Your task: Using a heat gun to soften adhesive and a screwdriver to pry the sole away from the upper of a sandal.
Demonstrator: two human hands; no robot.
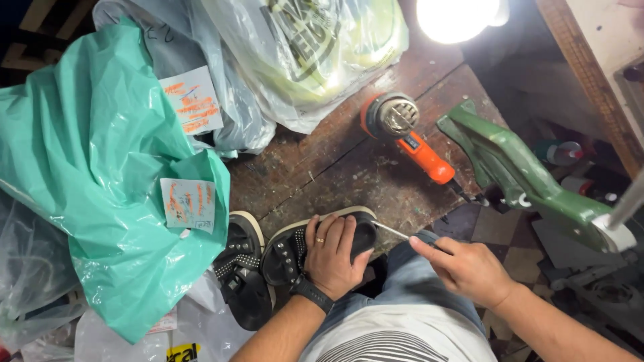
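Scarred wooden bench (pixel 349 167) ahead. My left hand (pixel 332 251) clamps the black sandal (pixel 295 251) steady; my right hand (pixel 466 268) pinches a thin metal tool (pixel 392 231) closed, tip at the sole edge beside my left fingers.

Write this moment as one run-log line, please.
left hand: grips black studded sandal | right hand: holds thin metal tool at sandal's edge
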